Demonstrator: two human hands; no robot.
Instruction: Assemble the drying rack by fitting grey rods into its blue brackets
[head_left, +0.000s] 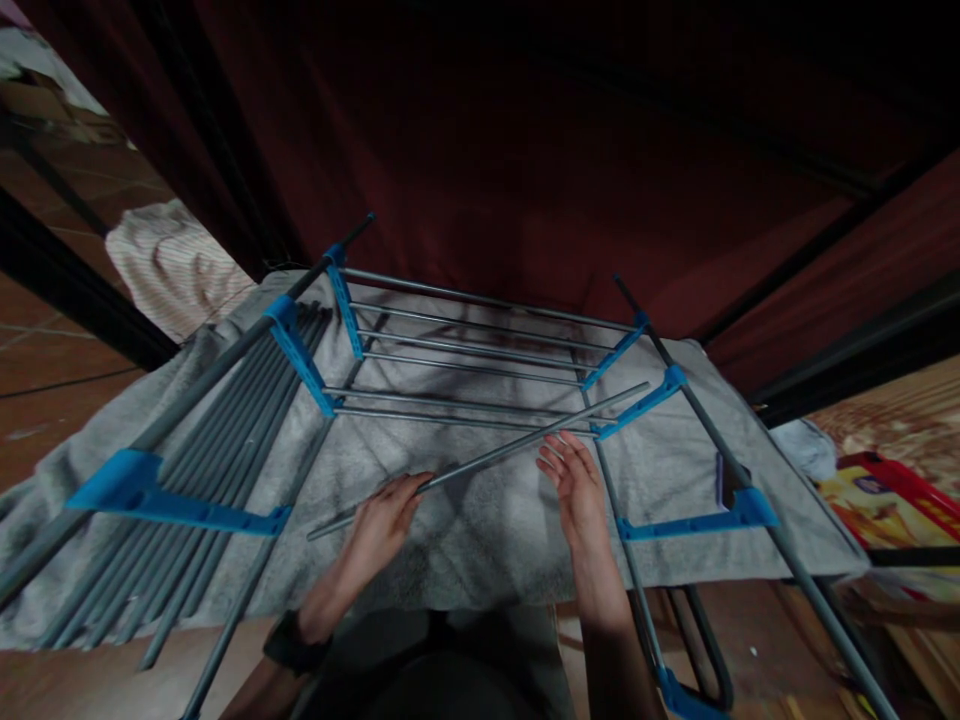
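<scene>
A thin grey metal rod (480, 462) lies slantwise across the front of a half-built rack, its right end higher in view. My left hand (386, 515) is closed around it near its left end. Beside the rod's right half is my right hand (574, 475), palm up with fingers apart; whether the fingertips touch the rod I cannot tell. The rack has grey tubes with blue plastic brackets, among them a left front bracket (176, 500) and a right front bracket (697, 520). Several crossbars (480, 350) join the rear brackets.
Several loose grey tubes (217, 480) lie side by side on the left of the towel-covered table (480, 570). Dark red curtains (487, 150) hang behind. A small dark-edged object (726, 482) is near the right bracket, and a red and yellow package (885, 500) stands farther right.
</scene>
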